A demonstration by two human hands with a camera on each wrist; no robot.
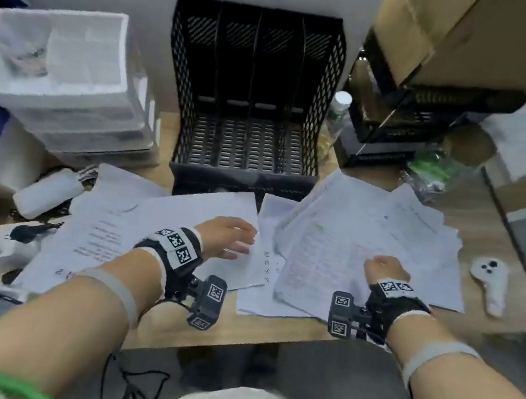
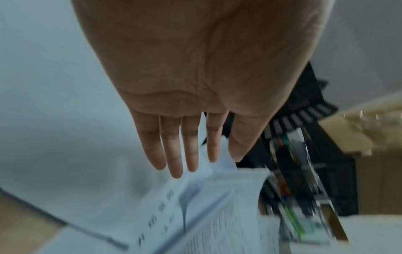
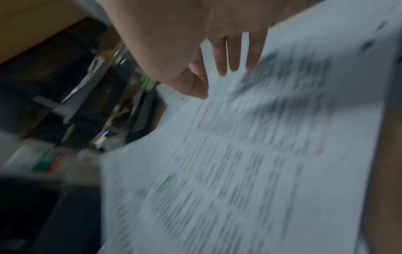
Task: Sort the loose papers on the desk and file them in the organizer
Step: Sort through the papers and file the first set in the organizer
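Black mesh organizer [image 1: 251, 103] at 12 o'clock, slots bare. Loose papers [image 1: 366, 247] spread across desk [image 1: 236, 331] before it. My left hand [image 1: 227, 236] lies flat, fingers straight, on sheets; right hand [image 1: 385, 267] flat too. Print blurred.

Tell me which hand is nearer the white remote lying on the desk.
Right. The right hand rests on the printed sheets just left of the white remote, apart from it. The left hand lies flat on papers farther left, near the desk's middle.
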